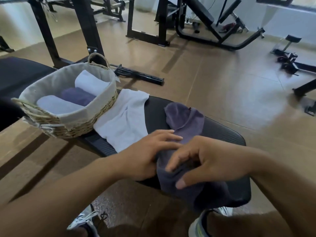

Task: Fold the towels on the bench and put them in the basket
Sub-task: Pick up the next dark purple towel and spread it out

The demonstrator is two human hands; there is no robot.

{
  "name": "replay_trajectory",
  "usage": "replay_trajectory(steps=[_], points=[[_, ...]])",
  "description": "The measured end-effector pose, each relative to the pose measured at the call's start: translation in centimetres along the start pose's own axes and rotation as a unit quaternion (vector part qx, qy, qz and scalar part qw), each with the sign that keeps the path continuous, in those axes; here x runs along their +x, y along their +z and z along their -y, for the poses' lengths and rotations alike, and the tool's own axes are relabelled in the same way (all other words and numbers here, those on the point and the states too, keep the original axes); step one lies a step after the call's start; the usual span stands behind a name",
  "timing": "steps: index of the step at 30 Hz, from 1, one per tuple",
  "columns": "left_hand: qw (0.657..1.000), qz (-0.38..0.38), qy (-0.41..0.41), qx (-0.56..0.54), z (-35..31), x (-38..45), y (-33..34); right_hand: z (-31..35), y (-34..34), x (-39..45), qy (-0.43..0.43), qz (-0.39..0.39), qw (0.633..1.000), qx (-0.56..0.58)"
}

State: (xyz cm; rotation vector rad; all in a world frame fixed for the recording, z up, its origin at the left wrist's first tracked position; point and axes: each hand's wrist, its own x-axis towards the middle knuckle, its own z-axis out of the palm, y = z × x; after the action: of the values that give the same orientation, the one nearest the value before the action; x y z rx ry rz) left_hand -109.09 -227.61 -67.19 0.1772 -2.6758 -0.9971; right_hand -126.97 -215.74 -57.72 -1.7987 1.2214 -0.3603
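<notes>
Both hands work the purple towel (186, 124) on the counter (220, 134): left hand (145, 156) presses flat, right hand (210, 161) pinches it.

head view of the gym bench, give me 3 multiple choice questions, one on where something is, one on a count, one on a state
1. Where does the white towel lie?
A. on the floor
B. on the bench, beside the basket
C. inside the basket

2. How many rolled towels are in the basket?
A. one
B. five
C. three

3. What is the state of the purple towel?
A. being worked under both hands
B. hanging from a rack
C. rolled up in the basket

Answers: 1 B, it lies flat on the pad against the basket's side. 2 C, two white rolls flank one purple roll. 3 A, the left hand rests on it and the right hand curls on its near end.
</notes>
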Motion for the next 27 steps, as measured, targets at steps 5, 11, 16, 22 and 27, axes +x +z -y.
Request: replay_trajectory(steps=[5,11,16,22,27], points=[[0.996,0.02,0.03,0.086,-0.5,0.4,1.9,0.5,-1.0,-2.0,0.035,0.095,0.995,-0.012],[0.987,-0.13,-0.087,-0.03,-2.1,1.1,1.3,-4.0,-3.4,-2.7,0.159,0.008,0.984,-0.082],[0.964,-0.2,-0.139,-0.106,-4.1,1.8,1.6,-6.0,-3.7,-2.4,0.214,-0.043,0.972,-0.086],[0.946,-0.037,-0.283,-0.156,-3.5,2.7,1.5,-6.9,-3.6,-2.3,0.167,-0.178,0.962,-0.124],[0.966,0.011,-0.238,-0.099,-1.3,2.1,2.4,-8.5,-4.6,-2.4,0.175,-0.511,0.84,-0.042]])
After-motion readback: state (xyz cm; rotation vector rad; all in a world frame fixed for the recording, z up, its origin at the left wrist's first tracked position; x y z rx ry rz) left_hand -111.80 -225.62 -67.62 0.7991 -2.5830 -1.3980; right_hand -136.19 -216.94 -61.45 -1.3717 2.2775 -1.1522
